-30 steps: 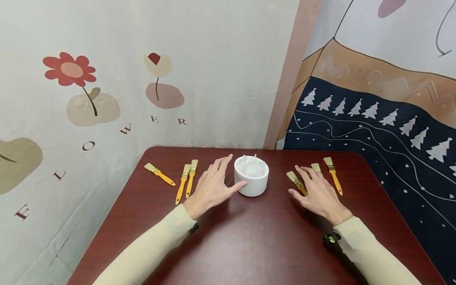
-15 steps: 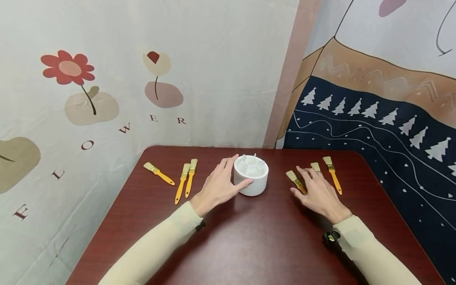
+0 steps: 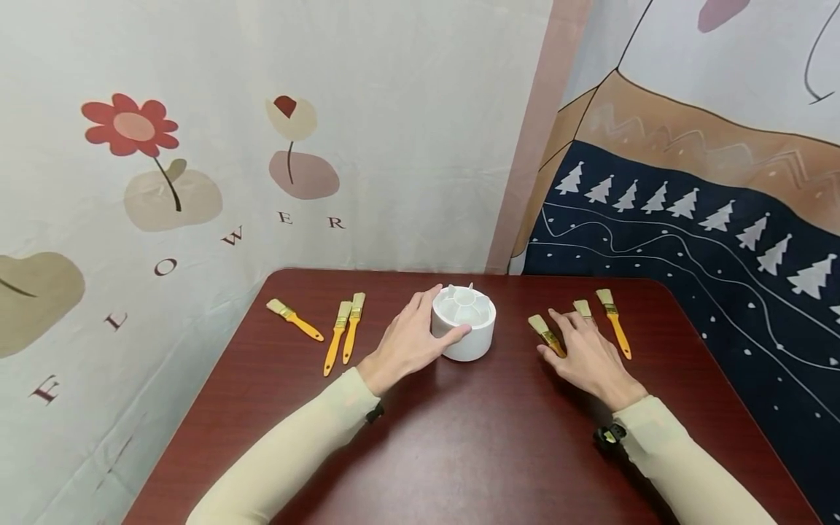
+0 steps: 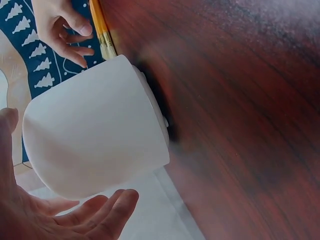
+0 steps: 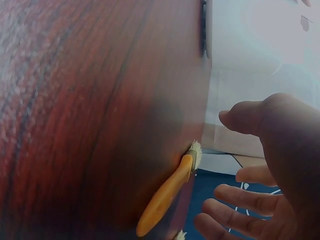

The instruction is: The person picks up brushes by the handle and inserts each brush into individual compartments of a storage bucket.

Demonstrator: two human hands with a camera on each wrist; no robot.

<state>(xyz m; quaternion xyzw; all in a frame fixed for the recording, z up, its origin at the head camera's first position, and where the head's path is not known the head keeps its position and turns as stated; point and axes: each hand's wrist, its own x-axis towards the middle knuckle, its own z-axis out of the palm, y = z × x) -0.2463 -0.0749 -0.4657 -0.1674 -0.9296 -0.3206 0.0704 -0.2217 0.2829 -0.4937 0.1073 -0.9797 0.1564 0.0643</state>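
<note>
Container [image 3: 474, 344] seems at gripping stage: left hand [image 3: 408, 341], spread about its left, contact unclear, should curl inward; right hand [image 3: 586, 359], spread over brushes [image 3: 541, 329] to its right, empty.

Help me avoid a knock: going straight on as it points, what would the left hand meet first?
Most likely the white container, close before the palm of the left hand; whether the two touch is unclear.

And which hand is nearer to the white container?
Left. The left hand is close beside the white container; the right hand is apart, over brushes to the container's right.
</note>
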